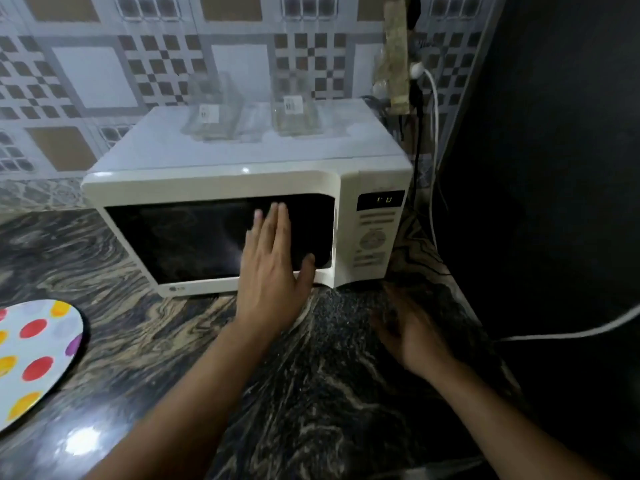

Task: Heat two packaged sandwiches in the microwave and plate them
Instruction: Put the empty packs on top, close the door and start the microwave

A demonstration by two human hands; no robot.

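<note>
A white microwave (214, 181) stands on the marbled counter with its dark door closed and its display lit. My left hand (273, 268) lies flat against the right part of the door glass, fingers straight and holding nothing. My right hand (412, 327) hovers blurred over the counter below the control panel (375, 237), fingers loosely spread and empty. Two clear plastic sandwich packages rest on top of the microwave, one (213, 114) on the left and one (296, 112) on the right, each with a small white label. A polka-dot plate (34, 358) lies at the left edge.
A tiled wall rises behind the microwave. At the right, a wall socket with a plug and a black and a white cable (434, 133) hangs beside a dark surface. Another white cable (571, 332) runs across the right. The dark marbled counter (311, 393) stretches in front.
</note>
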